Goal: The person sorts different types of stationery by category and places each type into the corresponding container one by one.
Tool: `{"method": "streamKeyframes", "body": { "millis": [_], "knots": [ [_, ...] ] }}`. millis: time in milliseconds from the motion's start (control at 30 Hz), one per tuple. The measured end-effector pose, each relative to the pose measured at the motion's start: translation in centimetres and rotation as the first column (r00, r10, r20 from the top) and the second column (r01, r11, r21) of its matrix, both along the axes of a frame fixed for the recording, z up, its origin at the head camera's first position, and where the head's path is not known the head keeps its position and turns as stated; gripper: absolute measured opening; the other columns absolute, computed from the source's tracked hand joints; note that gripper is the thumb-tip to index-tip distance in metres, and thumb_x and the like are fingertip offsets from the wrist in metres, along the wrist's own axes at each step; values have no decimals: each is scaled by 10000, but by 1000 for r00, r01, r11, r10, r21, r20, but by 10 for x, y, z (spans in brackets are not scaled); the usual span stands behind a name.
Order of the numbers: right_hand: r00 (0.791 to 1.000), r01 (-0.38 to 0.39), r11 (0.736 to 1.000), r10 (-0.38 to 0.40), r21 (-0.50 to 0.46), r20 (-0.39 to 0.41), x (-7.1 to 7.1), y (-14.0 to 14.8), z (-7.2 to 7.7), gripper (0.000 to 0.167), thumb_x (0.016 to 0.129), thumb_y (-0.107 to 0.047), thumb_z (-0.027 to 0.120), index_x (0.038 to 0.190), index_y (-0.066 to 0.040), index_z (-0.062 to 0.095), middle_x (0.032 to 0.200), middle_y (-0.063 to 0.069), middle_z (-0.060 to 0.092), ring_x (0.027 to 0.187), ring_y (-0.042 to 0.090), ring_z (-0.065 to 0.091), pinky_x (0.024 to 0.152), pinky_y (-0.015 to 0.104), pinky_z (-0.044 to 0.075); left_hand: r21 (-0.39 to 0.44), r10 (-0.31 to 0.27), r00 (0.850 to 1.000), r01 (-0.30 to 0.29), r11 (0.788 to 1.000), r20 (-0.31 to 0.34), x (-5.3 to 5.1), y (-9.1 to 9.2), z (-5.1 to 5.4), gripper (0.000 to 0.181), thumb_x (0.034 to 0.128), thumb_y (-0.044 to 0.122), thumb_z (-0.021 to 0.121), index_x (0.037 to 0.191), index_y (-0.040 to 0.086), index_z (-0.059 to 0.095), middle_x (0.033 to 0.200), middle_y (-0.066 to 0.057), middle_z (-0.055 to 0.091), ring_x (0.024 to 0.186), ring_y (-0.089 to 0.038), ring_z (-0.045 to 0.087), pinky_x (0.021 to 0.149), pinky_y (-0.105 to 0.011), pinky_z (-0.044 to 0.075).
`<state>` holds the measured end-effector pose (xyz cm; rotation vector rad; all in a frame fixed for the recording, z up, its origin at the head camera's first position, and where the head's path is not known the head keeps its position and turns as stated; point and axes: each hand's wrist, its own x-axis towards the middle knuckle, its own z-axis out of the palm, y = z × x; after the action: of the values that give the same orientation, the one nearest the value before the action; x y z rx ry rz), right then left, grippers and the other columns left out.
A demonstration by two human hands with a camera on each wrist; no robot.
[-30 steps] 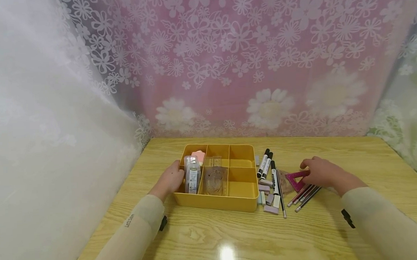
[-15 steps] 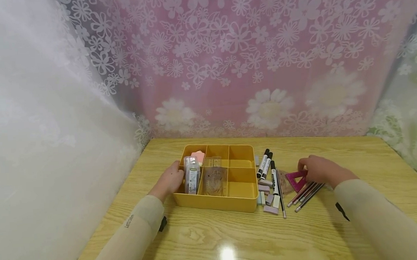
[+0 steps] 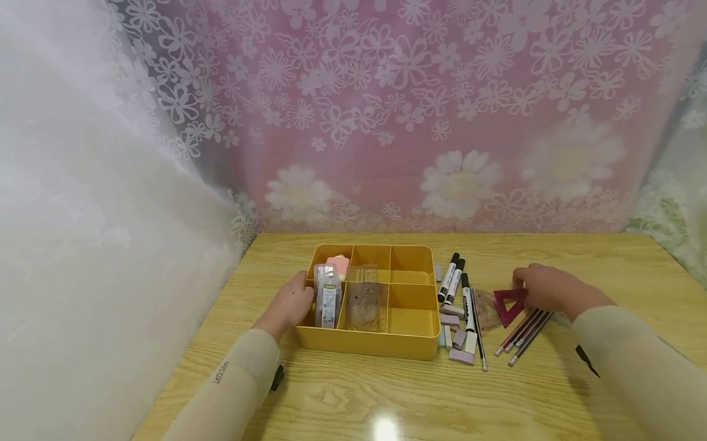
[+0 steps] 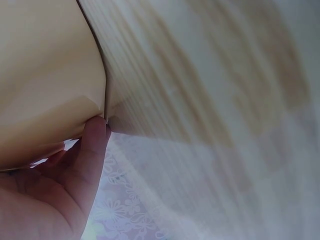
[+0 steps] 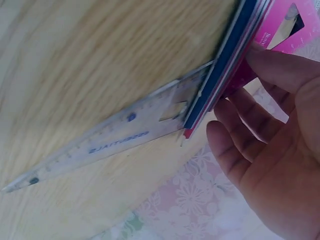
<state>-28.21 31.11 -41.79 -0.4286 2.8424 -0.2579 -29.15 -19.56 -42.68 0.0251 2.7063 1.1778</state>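
Note:
A yellow divided box (image 3: 365,342) stands on the table, and my left hand (image 3: 287,305) grips its left wall. In the left wrist view the thumb (image 4: 92,145) presses against the box edge. Over to the right, my right hand (image 3: 552,287) pinches a pink set square (image 3: 501,306). Just below that hand lie several pencils (image 3: 527,334). The right wrist view shows the pencils (image 5: 225,70) crossing a clear set square (image 5: 125,132) on the table. Part of the pink set square is hidden by my fingers.
Inside the box are a clear plastic case (image 3: 329,300), a pink item (image 3: 338,266) and transparent rulers (image 3: 366,309). Between box and right hand lie black-capped markers (image 3: 453,282), several erasers (image 3: 461,356), a lone pencil (image 3: 480,340) and a brownish transparent piece (image 3: 485,310).
My right hand has shifted a little to the right with the pink set square, which now looks darker and slightly turned. The pencils have slid slightly right. The left hand keeps its place on the box.

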Motion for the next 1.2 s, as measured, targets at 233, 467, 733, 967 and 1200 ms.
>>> {"method": "streamKeyframes", "body": {
  "millis": [233,467,733,967,1200],
  "knots": [
    [999,-9,1000,9,22,-34,1,7,-1,176,838,-81,765,971,-81,650,872,65,587,736,231,519,697,459,504,-5,11,1000,-11,1000,10,1,1,1,505,1054,271,338,1516,68,360,1480,-138,488,1390,-319,422,1151,-564,299],
    [998,-16,998,19,62,-59,3,11,1,41,913,-62,671,930,-80,638,844,65,577,736,236,517,705,468,510,-5,9,1000,-9,1000,7,-1,3,3,498,1055,265,339,1509,62,364,1463,-142,502,1379,-320,434,1148,-564,305],
    [999,-41,999,41,-19,23,5,15,8,102,943,-5,600,901,-96,621,811,12,594,702,198,503,649,395,451,-22,10,1000,-10,1000,10,-1,2,1,513,1052,259,344,1523,55,346,1481,-146,486,1387,-325,424,1152,-564,297],
    [997,-58,996,61,-70,53,6,14,25,90,949,-2,570,920,-83,596,858,23,583,732,205,481,663,386,428,-3,21,999,-21,1000,34,0,3,2,514,1059,263,348,1534,68,331,1492,-142,476,1392,-324,420,1151,-574,294],
    [992,-39,988,57,-153,112,4,9,41,32,987,-38,550,988,-59,574,946,68,587,722,201,478,647,367,422,-7,16,999,-16,1000,28,2,2,2,523,1059,257,343,1543,60,320,1504,-150,464,1407,-328,401,1155,-571,285]
  ]
}}
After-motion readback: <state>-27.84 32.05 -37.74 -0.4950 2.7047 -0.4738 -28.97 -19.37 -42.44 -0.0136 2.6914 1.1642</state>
